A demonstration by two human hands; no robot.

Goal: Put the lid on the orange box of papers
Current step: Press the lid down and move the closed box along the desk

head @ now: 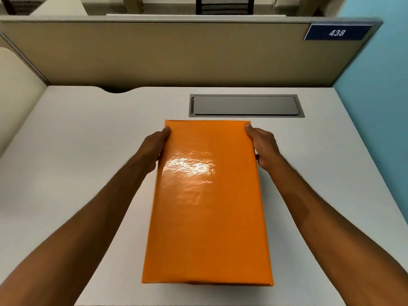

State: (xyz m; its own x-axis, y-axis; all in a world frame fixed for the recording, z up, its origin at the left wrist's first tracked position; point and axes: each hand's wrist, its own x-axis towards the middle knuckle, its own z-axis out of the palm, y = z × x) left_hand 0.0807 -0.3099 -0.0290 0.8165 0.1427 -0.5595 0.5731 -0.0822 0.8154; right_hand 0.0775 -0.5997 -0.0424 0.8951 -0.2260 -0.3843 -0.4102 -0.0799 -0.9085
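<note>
A glossy orange lid [207, 204] lies flat in the middle of the white desk, long side running away from me. It covers the orange box beneath, of which only a thin strip shows at the near edge; the papers are hidden. My left hand [154, 149] grips the lid's far left edge, thumb on top near the corner. Opposite it, my right hand [262, 146] holds the far right edge in the same way, thumb on top.
The white desk [77, 151] has a grey recessed cable hatch [246, 106] just beyond the lid. A beige partition [165, 54] with a blue "438" plate [336, 32] closes the back. A light blue wall [379, 96] stands at the right.
</note>
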